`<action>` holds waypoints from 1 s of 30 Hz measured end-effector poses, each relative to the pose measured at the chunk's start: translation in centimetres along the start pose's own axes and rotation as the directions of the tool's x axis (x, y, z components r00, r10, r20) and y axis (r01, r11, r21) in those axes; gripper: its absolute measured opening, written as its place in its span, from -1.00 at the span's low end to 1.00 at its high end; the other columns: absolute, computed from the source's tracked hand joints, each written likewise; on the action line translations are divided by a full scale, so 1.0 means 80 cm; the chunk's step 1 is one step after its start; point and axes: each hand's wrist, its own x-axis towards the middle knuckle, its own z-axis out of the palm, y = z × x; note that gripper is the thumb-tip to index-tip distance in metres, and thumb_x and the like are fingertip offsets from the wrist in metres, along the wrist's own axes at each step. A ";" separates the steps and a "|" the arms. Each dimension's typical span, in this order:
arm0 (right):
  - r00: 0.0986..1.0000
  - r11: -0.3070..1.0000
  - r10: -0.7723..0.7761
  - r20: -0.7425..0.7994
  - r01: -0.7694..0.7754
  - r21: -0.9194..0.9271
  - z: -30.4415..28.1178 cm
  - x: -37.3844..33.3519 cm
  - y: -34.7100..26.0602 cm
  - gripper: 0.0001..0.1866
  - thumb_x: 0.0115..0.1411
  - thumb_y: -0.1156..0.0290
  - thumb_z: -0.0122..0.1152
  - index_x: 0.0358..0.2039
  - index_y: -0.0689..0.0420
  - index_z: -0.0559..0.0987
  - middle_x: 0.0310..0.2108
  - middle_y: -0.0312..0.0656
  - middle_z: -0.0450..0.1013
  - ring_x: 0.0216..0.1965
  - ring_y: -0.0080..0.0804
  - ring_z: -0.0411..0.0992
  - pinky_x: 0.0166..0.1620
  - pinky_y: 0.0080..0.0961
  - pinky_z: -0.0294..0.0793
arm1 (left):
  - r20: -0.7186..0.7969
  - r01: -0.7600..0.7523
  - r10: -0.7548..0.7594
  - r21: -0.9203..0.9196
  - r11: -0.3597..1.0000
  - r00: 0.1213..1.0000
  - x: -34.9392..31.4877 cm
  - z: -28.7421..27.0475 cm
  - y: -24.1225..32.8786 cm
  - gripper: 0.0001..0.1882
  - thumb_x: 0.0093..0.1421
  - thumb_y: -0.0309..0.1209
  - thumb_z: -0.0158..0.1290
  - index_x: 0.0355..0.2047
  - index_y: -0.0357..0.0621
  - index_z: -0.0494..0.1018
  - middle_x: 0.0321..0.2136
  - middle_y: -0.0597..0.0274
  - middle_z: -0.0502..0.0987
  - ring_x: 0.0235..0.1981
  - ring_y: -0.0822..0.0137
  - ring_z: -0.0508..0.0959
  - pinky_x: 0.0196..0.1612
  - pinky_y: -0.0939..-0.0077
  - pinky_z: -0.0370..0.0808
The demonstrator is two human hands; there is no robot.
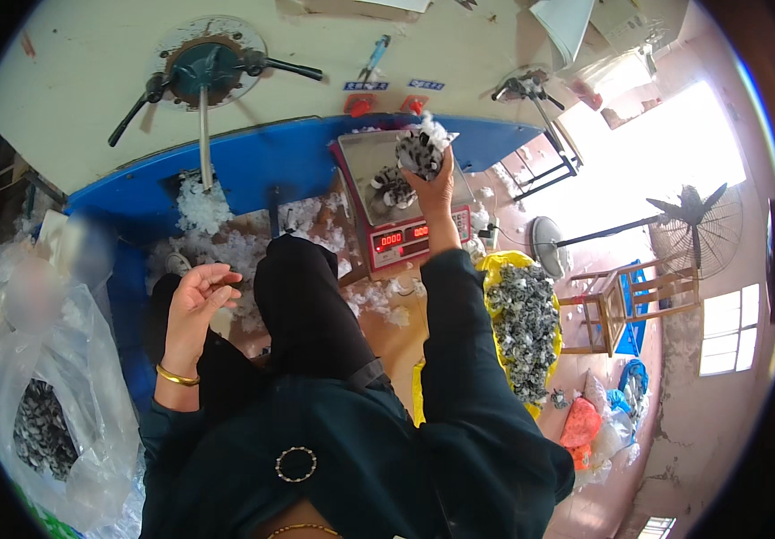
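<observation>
My right hand (437,190) is closed around a black-and-white plush piece (420,154), with a tuft of white stuffing (437,131) standing out at its top. It is over the steel pan of a red scale (375,225), whose display is lit. On the pan, just below the held piece, lies a second black-and-white plush piece (394,188). Above my left knee, my left hand (197,305) hangs in the air with bent fingers apart, and I see nothing in it. The tube of a filling machine (205,135) reaches down ahead of that hand, with white fluff (202,207) at its end.
A yellow sack of plush pieces (524,328) stands right of my right arm. Far left is a clear plastic bag (91,386) with more pieces. Loose stuffing (374,301) covers the floor ahead. A standing fan (693,225) and a wooden chair (616,310) are at right.
</observation>
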 end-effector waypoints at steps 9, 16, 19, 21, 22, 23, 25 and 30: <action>0.958 0.963 0.261 -0.118 -0.267 -0.037 -0.038 -0.123 0.050 0.09 -0.18 0.49 0.50 0.31 0.20 0.01 0.19 0.00 0.17 0.17 -0.18 0.23 0.20 -0.33 0.24 | -0.040 0.059 -0.057 0.044 0.997 0.998 0.000 -0.001 -0.023 -0.76 0.22 -0.55 0.02 -0.09 -0.24 0.39 -0.22 0.12 0.54 -0.31 0.43 0.53 -0.22 0.60 0.47; 0.915 0.953 0.293 -0.279 -0.302 0.011 -0.058 -0.142 0.046 0.01 -0.15 0.41 0.52 0.26 0.25 0.10 0.13 -0.01 0.21 0.12 -0.21 0.26 0.17 -0.34 0.26 | -0.151 0.183 -0.182 -0.006 0.983 0.972 -0.007 -0.017 -0.047 -0.83 0.24 -0.50 0.02 -0.16 -0.22 0.41 -0.30 0.18 0.56 -0.35 0.47 0.53 -0.28 0.66 0.45; 0.939 0.968 0.236 -0.250 -0.250 -0.029 -0.017 -0.069 0.016 0.01 -0.14 0.43 0.51 0.26 0.27 0.09 0.12 -0.03 0.22 0.13 -0.27 0.24 0.15 -0.41 0.25 | -0.201 0.187 -0.184 -0.003 0.982 0.962 -0.009 -0.013 -0.044 -0.84 0.24 -0.51 0.02 -0.17 -0.22 0.41 -0.31 0.18 0.57 -0.36 0.46 0.53 -0.29 0.65 0.45; 0.952 0.959 0.146 -0.268 -0.070 0.273 0.020 -0.032 0.040 -0.12 -0.13 0.50 0.48 0.19 0.27 0.19 0.05 -0.08 0.33 0.05 -0.36 0.30 0.10 -0.46 0.28 | -0.147 0.159 -0.160 -0.023 0.987 0.976 -0.002 -0.001 -0.047 -0.85 0.24 -0.51 0.02 -0.17 -0.22 0.42 -0.31 0.18 0.57 -0.36 0.45 0.54 -0.29 0.65 0.46; 0.951 0.934 0.186 -0.246 -0.093 0.346 0.041 -0.019 0.053 -0.17 -0.12 0.52 0.47 0.16 0.26 0.23 0.00 -0.11 0.37 0.01 -0.39 0.33 0.07 -0.47 0.31 | -0.125 0.166 -0.168 -0.028 0.986 0.978 -0.002 0.004 -0.047 -0.84 0.24 -0.50 0.03 -0.17 -0.23 0.42 -0.31 0.16 0.57 -0.36 0.45 0.54 -0.29 0.65 0.46; 0.950 0.903 0.221 -0.220 -0.114 0.415 0.063 -0.007 0.065 -0.22 -0.12 0.55 0.46 0.13 0.26 0.28 -0.05 -0.14 0.41 -0.04 -0.42 0.36 0.04 -0.49 0.33 | -0.086 0.173 -0.177 -0.055 0.983 0.980 -0.001 0.010 -0.045 -0.83 0.23 -0.50 0.05 -0.16 -0.23 0.42 -0.30 0.15 0.57 -0.35 0.44 0.55 -0.28 0.64 0.47; 0.956 0.877 0.250 -0.150 -0.158 0.454 0.120 -0.004 0.036 -0.45 -0.09 0.59 0.41 -0.04 0.23 0.44 -0.21 -0.23 0.50 -0.18 -0.48 0.44 -0.08 -0.51 0.42 | -0.085 0.155 -0.159 -0.052 0.987 0.984 -0.006 0.011 -0.046 -0.82 0.23 -0.50 0.05 -0.15 -0.23 0.41 -0.29 0.14 0.57 -0.35 0.44 0.55 -0.27 0.63 0.47; 0.685 0.814 -0.079 0.725 -0.375 0.444 0.176 -0.106 -0.172 -0.51 -0.05 0.53 0.38 -0.04 0.20 0.48 -0.15 -0.26 0.50 -0.13 -0.52 0.42 -0.03 -0.49 0.42 | -0.247 -0.125 0.159 0.148 0.981 0.956 -0.018 0.004 -0.026 -0.63 0.24 -0.50 0.03 0.05 -0.17 0.28 -0.08 0.18 0.44 -0.13 0.42 0.45 -0.09 0.55 0.41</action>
